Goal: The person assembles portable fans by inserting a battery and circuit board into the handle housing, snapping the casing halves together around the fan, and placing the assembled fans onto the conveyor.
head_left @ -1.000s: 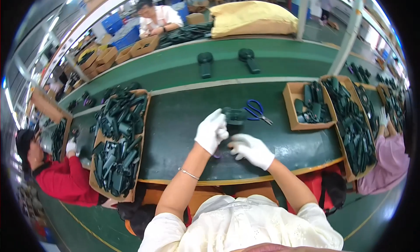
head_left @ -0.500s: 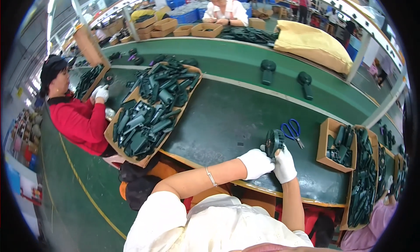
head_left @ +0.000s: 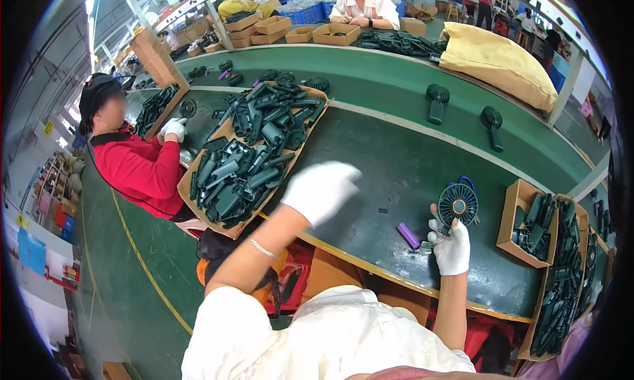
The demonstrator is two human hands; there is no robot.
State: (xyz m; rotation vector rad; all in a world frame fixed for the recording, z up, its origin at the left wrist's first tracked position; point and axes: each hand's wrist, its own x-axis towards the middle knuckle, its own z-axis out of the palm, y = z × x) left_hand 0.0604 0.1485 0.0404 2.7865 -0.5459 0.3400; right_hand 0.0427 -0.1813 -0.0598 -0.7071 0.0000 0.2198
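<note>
My right hand point(head_left: 452, 251), in a white glove, grips a dark round fan head point(head_left: 457, 204) whose grille faces up. Close by, a purple cylindrical battery point(head_left: 408, 236) lies on the bench beside a small green circuit board point(head_left: 426, 246) near my fingers; whether wires join them to the fan I cannot tell. My left hand point(head_left: 320, 192), gloved too, is smeared by motion over the bench, beside a cardboard box of dark plastic casings point(head_left: 228, 182). Its fingers are too blurred to read. Behind the fan head, the blue handle of the scissors point(head_left: 468, 182) peeks out.
At the right stands a small carton of dark parts point(head_left: 528, 225) with a longer full box point(head_left: 561, 274) beside it. Two handheld fans point(head_left: 436, 104) lie on the green conveyor point(head_left: 389, 76). A co-worker in red point(head_left: 135, 172) sits at the left, another person across the belt.
My left hand has let go of the fan and swung left toward the box of casings. The fan head has turned face up in my right hand. The purple battery and circuit board now show.
</note>
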